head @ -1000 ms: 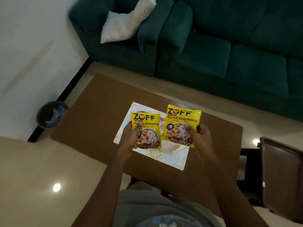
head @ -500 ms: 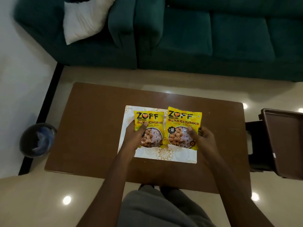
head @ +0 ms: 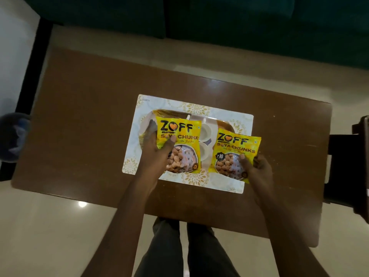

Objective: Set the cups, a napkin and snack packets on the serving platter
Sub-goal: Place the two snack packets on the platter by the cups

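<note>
I hold two yellow soya-chunk packets over a patterned white placemat (head: 173, 105) on a brown table (head: 89, 108). My left hand (head: 157, 156) grips the left packet (head: 179, 144) by its lower left side. My right hand (head: 257, 170) grips the right packet (head: 234, 154) by its lower right corner. Between the packets two white cups (head: 205, 132) show, one behind the other, on a serving platter (head: 169, 112) with a golden rim. The packets hide most of the platter. I see no napkin.
A dark green sofa (head: 239, 23) runs along the far side of the table. A dark chair or stool (head: 347, 166) stands at the right edge. A round bin (head: 14, 136) sits on the floor at the left. My legs (head: 179, 250) show below the table's near edge.
The view has tilted down and closer. My hands have moved the two packets apart, so the cups between them now show; the right packet sits lower and further right.
</note>
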